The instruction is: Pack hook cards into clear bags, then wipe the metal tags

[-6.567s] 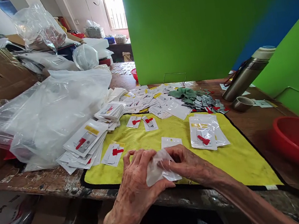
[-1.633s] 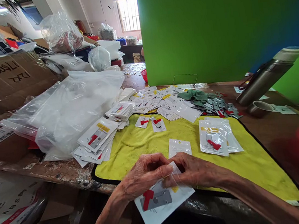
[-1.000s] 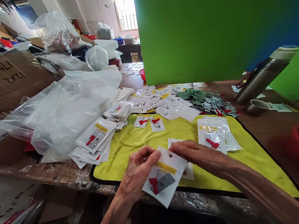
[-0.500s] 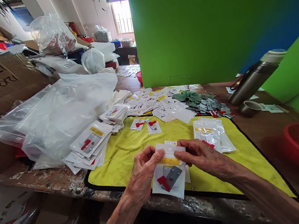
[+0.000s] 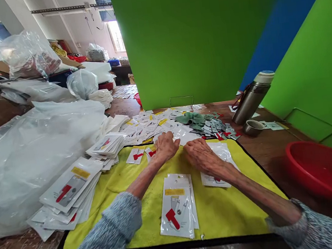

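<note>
My left hand (image 5: 166, 144) is over the near edge of a pile of printed cards (image 5: 145, 128), its fingers curled downward and its thumb stretched right. My right hand (image 5: 200, 155) has curled fingers and lies partly over clear-fronted packets (image 5: 224, 152) at the right of the yellow towel (image 5: 125, 190). Whatever either hand may grip is hidden. In front of both wrists lie overlapping packets; the top packet (image 5: 176, 208) shows a red T-shaped piece. Two small cards with red pieces lie beyond my left forearm, one card (image 5: 135, 155) fully in sight and the other partly covered.
A stack of filled packets (image 5: 68, 189) stands at left beside a large plastic bag (image 5: 41, 144). Beyond the towel are a green cloth (image 5: 191, 118) and grey metal pieces (image 5: 215, 128). A flask (image 5: 252, 97), metal cup (image 5: 253, 128) and red basin (image 5: 320, 174) stand at right.
Both hands have moved forward, away from my body. The packet with the grey and red pieces is no longer visible between them. The view has shifted, showing more of the towel's near edge.
</note>
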Tool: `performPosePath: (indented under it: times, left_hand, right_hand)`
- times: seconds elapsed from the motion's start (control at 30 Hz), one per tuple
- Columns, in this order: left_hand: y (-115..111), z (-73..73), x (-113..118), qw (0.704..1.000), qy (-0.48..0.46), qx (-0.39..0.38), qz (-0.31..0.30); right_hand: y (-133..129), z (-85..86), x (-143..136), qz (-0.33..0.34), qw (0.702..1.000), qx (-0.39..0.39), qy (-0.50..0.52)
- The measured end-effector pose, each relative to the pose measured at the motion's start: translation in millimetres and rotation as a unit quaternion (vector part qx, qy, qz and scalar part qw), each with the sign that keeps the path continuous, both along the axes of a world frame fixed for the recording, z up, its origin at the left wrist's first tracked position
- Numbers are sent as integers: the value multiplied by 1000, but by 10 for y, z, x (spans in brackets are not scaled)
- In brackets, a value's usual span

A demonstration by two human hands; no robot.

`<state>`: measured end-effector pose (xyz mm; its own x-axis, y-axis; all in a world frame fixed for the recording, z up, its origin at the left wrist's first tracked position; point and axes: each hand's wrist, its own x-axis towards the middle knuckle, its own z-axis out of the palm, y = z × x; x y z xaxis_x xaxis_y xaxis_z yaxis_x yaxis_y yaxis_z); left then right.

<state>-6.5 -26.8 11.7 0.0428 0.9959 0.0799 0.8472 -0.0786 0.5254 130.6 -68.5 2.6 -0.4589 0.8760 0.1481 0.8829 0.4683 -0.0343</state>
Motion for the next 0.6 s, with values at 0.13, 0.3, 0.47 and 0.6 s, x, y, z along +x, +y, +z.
performPosePath:
  times: [0.13,0.3,0.47,0.6]
  left_hand:
    - [253,-205,133,999,34,21,17]
    - [346,-266,74,999,31,16,-6]
    - [239,-99,-56,998,-4,59,-31]
    - [10,130,-185,992,-66,87,-62]
  right_hand:
    - [57,-224,21,17,1000,0,9]
    - [32,-251,32,19,996,-14,80]
    - [169,25,83,-64,971,16,228]
    - [277,258,108,-92,911,-52,399]
